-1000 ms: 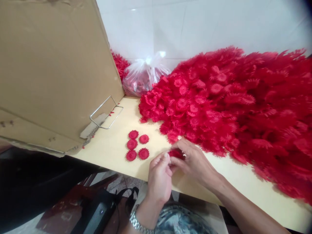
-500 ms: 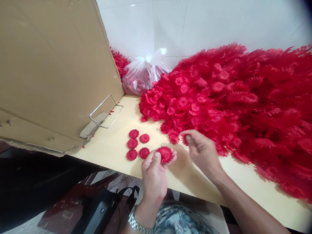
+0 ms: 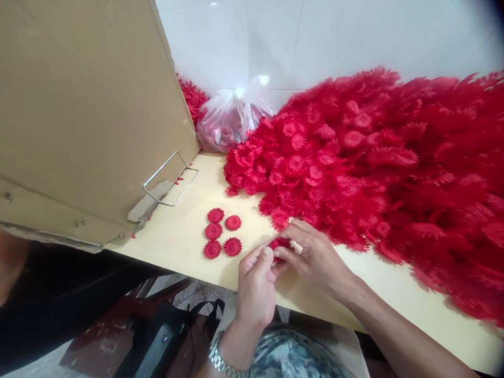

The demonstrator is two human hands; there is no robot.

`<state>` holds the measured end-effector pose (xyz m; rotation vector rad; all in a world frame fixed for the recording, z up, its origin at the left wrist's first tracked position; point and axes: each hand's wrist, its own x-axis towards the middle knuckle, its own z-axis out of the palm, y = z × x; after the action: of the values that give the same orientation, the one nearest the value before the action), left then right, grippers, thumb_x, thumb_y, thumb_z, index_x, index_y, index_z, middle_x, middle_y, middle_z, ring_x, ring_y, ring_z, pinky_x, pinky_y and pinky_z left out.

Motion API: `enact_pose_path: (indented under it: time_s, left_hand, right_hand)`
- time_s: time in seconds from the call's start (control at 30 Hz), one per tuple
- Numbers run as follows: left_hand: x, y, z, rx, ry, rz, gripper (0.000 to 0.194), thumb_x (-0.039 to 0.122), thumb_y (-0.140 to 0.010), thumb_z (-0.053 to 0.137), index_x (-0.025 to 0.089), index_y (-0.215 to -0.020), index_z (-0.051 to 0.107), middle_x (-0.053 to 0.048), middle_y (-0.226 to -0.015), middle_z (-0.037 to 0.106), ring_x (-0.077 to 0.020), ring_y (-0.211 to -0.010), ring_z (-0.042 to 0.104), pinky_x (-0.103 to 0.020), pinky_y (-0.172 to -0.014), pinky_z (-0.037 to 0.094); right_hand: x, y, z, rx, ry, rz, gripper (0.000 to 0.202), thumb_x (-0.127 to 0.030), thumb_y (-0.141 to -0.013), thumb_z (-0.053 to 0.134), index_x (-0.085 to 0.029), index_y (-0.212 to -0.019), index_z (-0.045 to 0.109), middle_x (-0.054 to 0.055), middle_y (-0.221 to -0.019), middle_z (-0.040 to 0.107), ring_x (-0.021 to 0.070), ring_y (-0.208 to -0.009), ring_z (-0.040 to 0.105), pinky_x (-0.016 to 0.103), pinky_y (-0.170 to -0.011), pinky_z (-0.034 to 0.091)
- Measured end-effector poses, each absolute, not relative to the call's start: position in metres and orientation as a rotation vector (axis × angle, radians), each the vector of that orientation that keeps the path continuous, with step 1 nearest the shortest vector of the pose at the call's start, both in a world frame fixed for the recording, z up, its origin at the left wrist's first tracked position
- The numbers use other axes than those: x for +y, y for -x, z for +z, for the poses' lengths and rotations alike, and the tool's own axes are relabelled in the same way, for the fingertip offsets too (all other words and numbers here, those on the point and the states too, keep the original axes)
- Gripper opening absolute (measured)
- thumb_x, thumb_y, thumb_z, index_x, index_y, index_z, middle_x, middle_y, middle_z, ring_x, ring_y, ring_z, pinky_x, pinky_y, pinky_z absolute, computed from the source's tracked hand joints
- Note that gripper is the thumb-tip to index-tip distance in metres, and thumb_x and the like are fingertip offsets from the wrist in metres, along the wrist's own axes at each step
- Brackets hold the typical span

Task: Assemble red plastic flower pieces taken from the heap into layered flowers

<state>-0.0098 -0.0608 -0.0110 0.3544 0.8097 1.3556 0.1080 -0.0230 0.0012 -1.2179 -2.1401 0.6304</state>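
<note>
Just above the table's front part, my left hand (image 3: pixel 258 281) pinches a red artificial flower (image 3: pixel 280 243) between thumb and fingers. My right hand (image 3: pixel 315 254) meets it from the right, its thumb and fingertips closed on the same flower. The fingers cover most of the flower, so its layers cannot be made out. Left of my hands lie several small round red flowers (image 3: pixel 213 231) with toothed edges, set in two short columns on the pale table (image 3: pixel 173 241). Behind my right hand begins a large heap of red flower pieces (image 3: pixel 334 157).
A tall cardboard box (image 3: pixel 86 115) stands on the left, with a bent metal wire frame (image 3: pixel 185 191) at its base. A tied clear plastic bag (image 3: pixel 228 123) of red pieces sits by the white wall (image 3: pixel 212 42). A black speaker-like device (image 3: pixel 157 341) is below the table.
My right hand has moved left from the heap's edge, bringing a small red piece to the flower in my left hand. Both hands now meet at the flower.
</note>
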Motion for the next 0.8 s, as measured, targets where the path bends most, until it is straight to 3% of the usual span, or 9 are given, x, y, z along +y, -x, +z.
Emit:
enact_pose_path:
  time_s: [0.2,0.3,0.4,0.5,0.6,0.7,0.8]
  left_hand:
    - [-0.063,0.008,-0.016,0.855,-0.343,1.393,0.013,0.025,-0.079,0.063,0.013,-0.083,0.068,-0.008,-0.089,0.071,-0.0182,-0.087,0.065,-0.033,-0.08,0.052]
    - [-0.061,0.009,-0.016,0.858,-0.312,1.428,0.013,0.026,-0.076,0.066,0.014,-0.081,0.069,-0.006,-0.08,0.071,-0.0184,-0.083,0.066,-0.034,-0.079,0.053]
    - [-0.06,0.014,-0.014,0.872,-0.282,1.507,0.01,0.025,-0.072,0.07,0.015,-0.072,0.068,-0.003,-0.07,0.07,-0.0188,-0.075,0.067,-0.037,-0.078,0.054]
    - [-0.06,0.019,-0.012,0.872,-0.296,1.503,0.013,0.024,-0.071,0.071,0.014,-0.066,0.067,-0.003,-0.067,0.069,-0.0195,-0.073,0.068,-0.04,-0.079,0.054]
    - [-0.06,0.02,-0.011,0.855,-0.289,1.419,0.013,0.023,-0.074,0.068,0.012,-0.067,0.067,-0.005,-0.071,0.07,-0.0197,-0.075,0.067,-0.042,-0.081,0.053]
    - [-0.059,0.018,-0.011,0.822,-0.255,1.403,0.01,0.02,-0.077,0.063,0.012,-0.075,0.067,-0.006,-0.077,0.071,-0.0176,-0.076,0.066,-0.041,-0.082,0.053]
    - [-0.059,0.014,-0.011,0.782,-0.273,1.389,0.009,0.018,-0.08,0.06,0.013,-0.077,0.067,-0.004,-0.073,0.069,-0.0149,-0.074,0.065,-0.038,-0.082,0.053]
  right_hand:
    - [-0.025,-0.107,-0.001,-2.044,1.2,0.577,0.023,-0.011,-0.084,0.042,-0.018,-0.063,0.048,0.001,-0.062,0.05,0.0126,-0.059,0.048,0.023,-0.053,0.036]
    - [-0.025,-0.106,-0.001,-1.994,1.248,0.43,0.026,-0.012,-0.083,0.042,-0.019,-0.059,0.041,-0.001,-0.057,0.044,0.0111,-0.052,0.043,0.022,-0.048,0.031]
    - [-0.015,-0.114,0.001,-1.941,1.32,0.258,0.023,-0.012,-0.083,0.042,-0.02,-0.062,0.043,-0.001,-0.057,0.045,0.0115,-0.051,0.043,0.022,-0.047,0.03]
    - [0.0,-0.128,0.002,-2.013,1.462,-0.027,0.018,-0.009,-0.081,0.042,-0.018,-0.072,0.056,0.005,-0.066,0.053,0.0169,-0.062,0.049,0.027,-0.054,0.036]
    - [0.006,-0.136,0.002,-2.131,1.528,-0.258,0.022,-0.014,-0.083,0.045,-0.014,-0.095,0.063,0.014,-0.095,0.061,0.0273,-0.087,0.052,0.037,-0.069,0.041]
    - [-0.004,-0.129,0.003,-2.157,1.395,-0.071,0.028,-0.028,-0.087,0.051,-0.014,-0.109,0.061,0.014,-0.104,0.061,0.0274,-0.094,0.052,0.039,-0.078,0.042]
    - [-0.019,-0.116,0.003,-2.181,1.241,0.35,0.021,-0.029,-0.084,0.058,-0.016,-0.1,0.062,0.009,-0.089,0.062,0.0201,-0.081,0.055,0.031,-0.07,0.045]
